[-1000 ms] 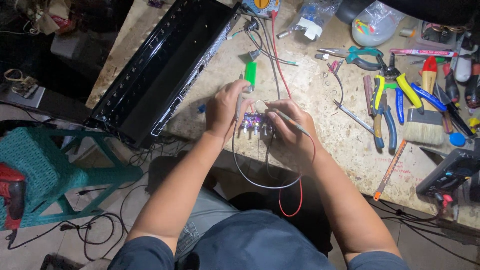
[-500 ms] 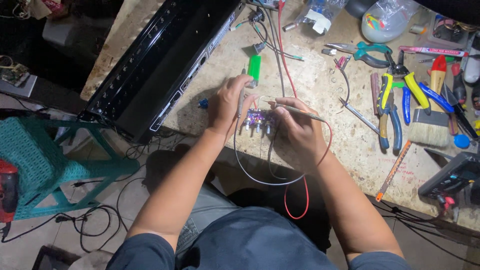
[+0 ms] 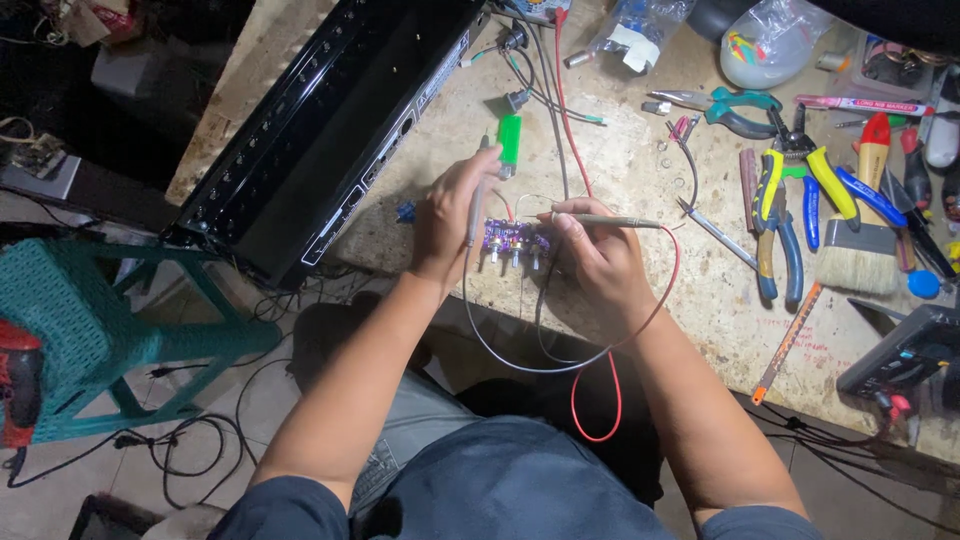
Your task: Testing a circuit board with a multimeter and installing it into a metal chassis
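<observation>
At frame centre, a purple circuit board is being probed: one probe is gripped by the left hand, another by the right hand. Both probes are placed; measurement appears ongoing.

Both hands hold thin probes over a small purple board at the desk's near edge: left hand, right hand.

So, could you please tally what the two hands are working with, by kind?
Probes: 2, one in the left hand, one in the right hand
Purple circuit board: 1
Probe leads: 2, one grey, one red
Total: 5
</observation>
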